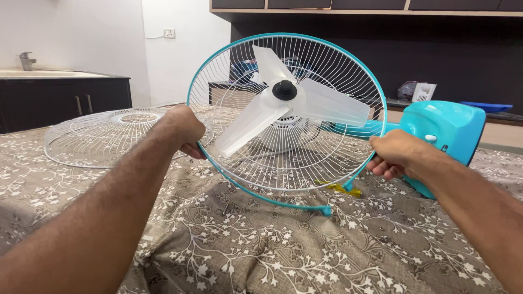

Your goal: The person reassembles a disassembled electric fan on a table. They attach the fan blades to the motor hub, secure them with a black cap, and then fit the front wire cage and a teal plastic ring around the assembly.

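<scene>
Far to the left, by the wall, is a dark cabinet (65, 100) with a sink tap (26, 60) on top. Near the left edge of the bed (261, 245) lies a loose wire cover (117, 136), flat on the flowery sheet and not on the fan. My left hand (182, 130) is closed tight on the left side of the blue ring (215, 65) around the fan's back cage. Inside the ring I can see the clear fan blades (297, 106) and the black knob (284, 90) in the middle, so the blades look fixed on, but the front is open. A small yellow thing (340, 188) lies on the sheet under the fan. My right hand (395, 155) is closed around the blue fan body (444, 130), near the right edge of the bed. Behind is a dark shelf (490, 111) with a blue tray (486, 106).
</scene>
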